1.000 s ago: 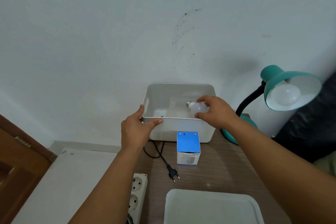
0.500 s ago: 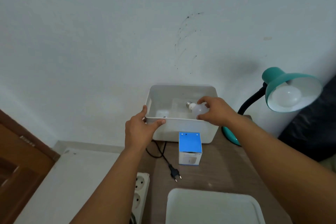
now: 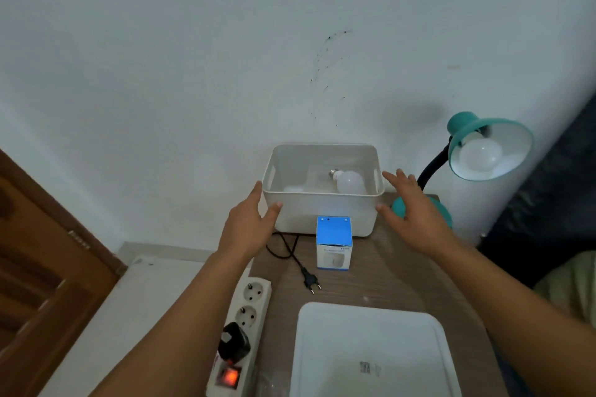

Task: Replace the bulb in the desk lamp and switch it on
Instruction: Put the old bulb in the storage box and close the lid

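A teal desk lamp [image 3: 464, 134] stands at the right with a white bulb [image 3: 480, 155] screwed into its shade, unlit. A second white bulb [image 3: 348, 182] lies inside the white bin [image 3: 322, 213] against the wall. My left hand [image 3: 248, 226] rests against the bin's front left corner, fingers spread. Beside the bin's right wall my right hand [image 3: 412, 213] hovers open, holding nothing. A blue and white bulb box [image 3: 333, 242] stands in front of the bin. The lamp's black plug [image 3: 311, 282] lies loose on the table.
A white power strip [image 3: 240, 332] with a lit red switch and one black adapter lies at the table's left edge. A white lid [image 3: 371, 351] lies at the near edge. A brown wooden door [image 3: 35, 267] is at the left, dark fabric at the right.
My right hand let go of the bulb in the bin and drew back out to the bin's right side. My left hand loosened from the rim to the corner.
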`<control>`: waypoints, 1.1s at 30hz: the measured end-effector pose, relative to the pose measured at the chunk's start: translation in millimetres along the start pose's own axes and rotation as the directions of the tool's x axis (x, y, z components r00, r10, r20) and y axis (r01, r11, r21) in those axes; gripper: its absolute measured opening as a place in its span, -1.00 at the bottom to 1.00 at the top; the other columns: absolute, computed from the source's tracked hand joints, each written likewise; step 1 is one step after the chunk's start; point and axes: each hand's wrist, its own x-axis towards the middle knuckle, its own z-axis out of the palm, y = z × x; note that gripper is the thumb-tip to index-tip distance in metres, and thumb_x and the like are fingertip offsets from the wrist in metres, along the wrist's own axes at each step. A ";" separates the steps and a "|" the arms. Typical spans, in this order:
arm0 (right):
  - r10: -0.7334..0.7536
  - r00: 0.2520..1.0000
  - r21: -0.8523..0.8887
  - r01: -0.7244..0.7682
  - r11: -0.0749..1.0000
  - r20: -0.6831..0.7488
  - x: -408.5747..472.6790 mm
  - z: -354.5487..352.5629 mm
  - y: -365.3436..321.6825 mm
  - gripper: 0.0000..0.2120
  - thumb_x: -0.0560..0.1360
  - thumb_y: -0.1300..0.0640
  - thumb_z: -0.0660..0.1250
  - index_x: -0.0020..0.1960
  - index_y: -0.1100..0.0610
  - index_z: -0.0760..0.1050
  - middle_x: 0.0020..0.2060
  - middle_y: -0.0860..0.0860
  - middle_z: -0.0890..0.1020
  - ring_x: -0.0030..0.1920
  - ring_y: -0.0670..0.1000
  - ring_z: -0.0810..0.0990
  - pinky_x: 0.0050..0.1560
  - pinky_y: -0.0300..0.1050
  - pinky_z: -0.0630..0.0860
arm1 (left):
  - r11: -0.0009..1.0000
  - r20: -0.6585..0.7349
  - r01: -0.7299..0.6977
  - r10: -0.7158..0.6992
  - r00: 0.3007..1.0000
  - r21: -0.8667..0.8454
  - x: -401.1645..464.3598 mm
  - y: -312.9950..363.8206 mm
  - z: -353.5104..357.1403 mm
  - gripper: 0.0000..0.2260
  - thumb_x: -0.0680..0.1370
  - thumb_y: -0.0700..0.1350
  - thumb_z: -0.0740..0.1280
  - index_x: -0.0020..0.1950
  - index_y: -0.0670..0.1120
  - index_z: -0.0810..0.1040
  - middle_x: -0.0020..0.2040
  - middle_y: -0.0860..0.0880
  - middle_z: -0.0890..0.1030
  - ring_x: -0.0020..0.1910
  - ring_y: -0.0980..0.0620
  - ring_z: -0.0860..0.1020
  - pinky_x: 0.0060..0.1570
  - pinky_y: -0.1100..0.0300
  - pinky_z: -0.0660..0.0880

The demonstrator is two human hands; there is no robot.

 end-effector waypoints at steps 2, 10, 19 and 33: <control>0.039 0.999 0.038 -0.039 0.998 0.012 -23.3 -5.0 8.1 -0.37 0.55 -0.04 0.31 0.55 -0.08 0.13 0.57 0.01 0.10 0.57 0.02 0.00 0.50 0.00 0.06 | 0.999 -0.025 -0.036 0.036 0.999 0.007 -17.2 -1.6 3.0 -0.40 0.64 0.16 0.23 0.62 0.06 0.11 0.49 -0.07 0.42 0.44 -0.07 0.42 0.30 0.12 0.37; 0.190 0.974 0.116 -0.204 0.972 0.124 -113.7 -3.1 45.1 -0.34 0.54 -0.08 0.32 0.55 -0.06 0.11 0.52 0.00 0.24 0.51 0.01 0.21 0.47 -0.03 0.21 | 0.987 0.001 -0.157 0.157 0.988 -0.035 -104.0 -12.5 32.7 -0.53 0.62 0.07 0.28 0.53 0.12 0.32 0.27 0.06 0.59 0.24 0.04 0.54 0.18 0.13 0.50; 0.310 0.910 -0.016 -0.319 0.948 0.276 -204.0 11.6 72.7 -0.41 0.55 -0.21 0.22 0.52 -0.14 0.14 0.55 -0.09 0.18 0.53 0.01 0.16 0.51 0.11 0.19 | 0.991 0.277 -0.103 0.076 0.958 0.085 -189.8 -52.2 71.1 -0.35 0.47 0.35 0.28 0.52 0.23 0.24 0.48 0.19 0.37 0.46 0.11 0.35 0.44 0.00 0.36; 0.249 0.885 -0.172 -0.196 0.966 0.394 -281.1 22.5 72.6 0.11 0.05 -0.61 0.25 0.52 -0.21 0.14 0.58 -0.08 0.03 0.58 0.06 -0.08 0.55 0.10 -0.01 | 0.932 0.459 -0.118 -0.057 0.887 0.343 -234.6 -72.6 79.1 0.11 0.34 0.33 0.48 0.64 -0.01 -0.13 0.65 0.00 -0.14 0.62 0.00 -0.19 0.56 0.02 -0.10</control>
